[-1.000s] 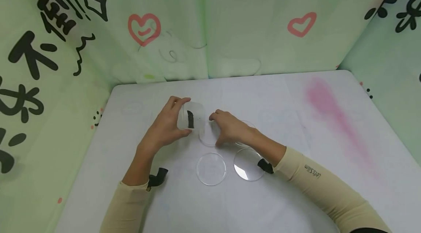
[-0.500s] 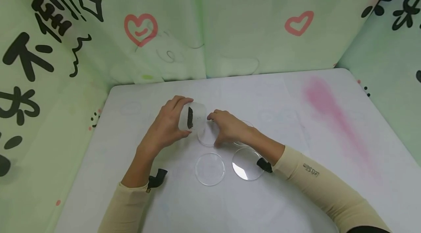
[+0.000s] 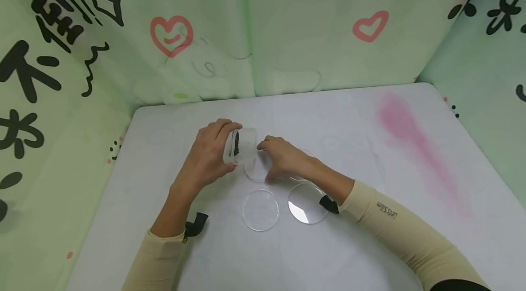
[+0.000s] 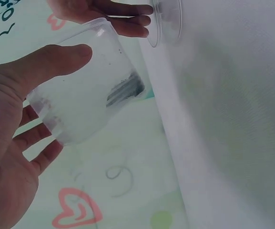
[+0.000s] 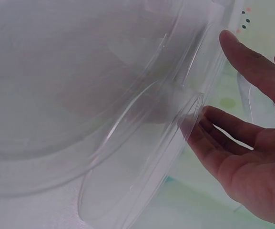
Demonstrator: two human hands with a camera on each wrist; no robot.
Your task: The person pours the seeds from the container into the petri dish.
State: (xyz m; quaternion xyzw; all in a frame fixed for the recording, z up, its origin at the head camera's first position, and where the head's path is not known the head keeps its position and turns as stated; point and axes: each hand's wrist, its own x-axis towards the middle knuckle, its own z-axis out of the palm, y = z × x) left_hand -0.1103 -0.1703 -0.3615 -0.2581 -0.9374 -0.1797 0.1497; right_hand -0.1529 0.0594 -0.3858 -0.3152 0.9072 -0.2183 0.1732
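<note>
In the head view my left hand (image 3: 211, 154) holds a clear plastic container (image 3: 247, 145) between thumb and fingers, tipped on its side. Dark, fine-looking material (image 4: 125, 90) lies against one wall inside it; what it is I cannot tell. The container's mouth points towards a clear petri dish (image 3: 255, 171) on the table, just to its right. Around the right side of that dish sits my right hand (image 3: 285, 157), its thumb and fingers at the rim. The right wrist view shows the fingers touching a clear dish edge (image 5: 189, 119). Part of the dish is hidden behind the right hand.
Nearer to me lie two more clear round dishes, one on the left (image 3: 260, 211) and one on the right (image 3: 304, 206). Another dish (image 3: 297, 179) is mostly covered by the right wrist. A white table (image 3: 370, 236) carries everything, with green curtains (image 3: 304, 30) behind.
The container has turned slightly in my left hand's grip, and the dark material inside shows as a narrower strip. My right hand stays at the dish. The head view has shifted a little.
</note>
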